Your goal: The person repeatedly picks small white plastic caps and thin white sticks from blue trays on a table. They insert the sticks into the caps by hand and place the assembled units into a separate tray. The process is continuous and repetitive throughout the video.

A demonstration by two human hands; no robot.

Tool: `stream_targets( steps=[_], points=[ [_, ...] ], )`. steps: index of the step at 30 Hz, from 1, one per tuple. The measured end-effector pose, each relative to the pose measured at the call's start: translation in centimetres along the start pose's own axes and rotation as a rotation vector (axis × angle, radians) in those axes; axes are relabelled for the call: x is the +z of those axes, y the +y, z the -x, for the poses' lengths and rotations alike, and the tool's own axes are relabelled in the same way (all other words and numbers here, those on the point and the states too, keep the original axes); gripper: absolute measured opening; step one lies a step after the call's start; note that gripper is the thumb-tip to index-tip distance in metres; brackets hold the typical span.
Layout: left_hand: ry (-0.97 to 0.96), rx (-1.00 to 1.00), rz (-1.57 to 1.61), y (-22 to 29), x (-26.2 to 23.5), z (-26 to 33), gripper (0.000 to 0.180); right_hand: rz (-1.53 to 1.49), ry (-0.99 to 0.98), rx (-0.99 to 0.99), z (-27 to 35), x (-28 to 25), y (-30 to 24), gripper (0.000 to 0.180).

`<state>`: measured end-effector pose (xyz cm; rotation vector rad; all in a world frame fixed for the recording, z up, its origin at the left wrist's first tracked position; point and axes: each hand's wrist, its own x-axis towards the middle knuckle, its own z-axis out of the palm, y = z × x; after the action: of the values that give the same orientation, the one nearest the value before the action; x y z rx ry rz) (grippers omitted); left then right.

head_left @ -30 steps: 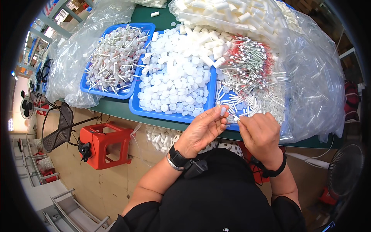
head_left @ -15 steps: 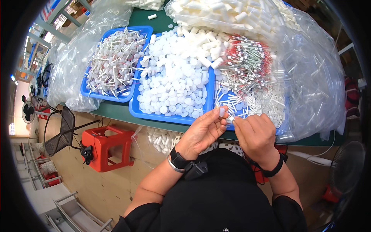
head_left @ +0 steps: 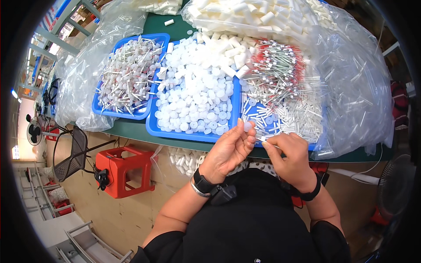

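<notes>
Between the thumb and fingers of my left hand [head_left: 232, 147] is a translucent white plastic disc [head_left: 247, 126]. My right hand [head_left: 289, 153] pinches a small white piece [head_left: 263, 138], perhaps a short tube, just right of the disc and apart from it. Both hands are at the table's front edge. Beyond them, a blue tray [head_left: 251, 116] bears short white tubes [head_left: 294, 120] and a heap of red and green pins with white ends [head_left: 280, 65]. More discs [head_left: 193, 105] fill the middle blue tray [head_left: 184, 134].
At the left, a blue tray [head_left: 147, 115] is heaped with assembled stick-and-disc pieces [head_left: 127, 79]. White cylinders fill a clear bag [head_left: 258, 15] at the back. Plastic sheeting [head_left: 351, 96] covers the right side. A red stool [head_left: 125, 171] and a fan [head_left: 394, 184] stand near the table.
My right hand has drawn slightly away from the disc, its fingers loosening to show a small white piece at the tips. The left hand has shifted slightly left with the disc.
</notes>
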<state>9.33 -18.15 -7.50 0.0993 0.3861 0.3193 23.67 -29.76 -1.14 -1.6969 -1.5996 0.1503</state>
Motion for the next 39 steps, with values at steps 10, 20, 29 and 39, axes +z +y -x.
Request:
stream_targets(
  steps=[10,20,29,39],
  points=[
    [-0.002,-0.040,0.053,-0.1,0.9,0.3,0.037,-0.573,-0.045,0.543,0.4,-0.7,-0.3,0.011],
    [-0.001,-0.051,0.062,-0.2,1.2,0.4,0.037,-0.505,-0.040,0.567,0.0,0.2,-0.2,0.011],
    [0.035,0.033,-0.187,-0.3,1.2,0.5,0.033,0.133,0.058,-0.100,-1.0,0.4,0.0,0.008],
    [-0.032,0.017,-0.151,-2.0,0.6,0.2,0.032,-0.211,0.085,0.332,0.4,2.4,0.5,0.006]
  ],
)
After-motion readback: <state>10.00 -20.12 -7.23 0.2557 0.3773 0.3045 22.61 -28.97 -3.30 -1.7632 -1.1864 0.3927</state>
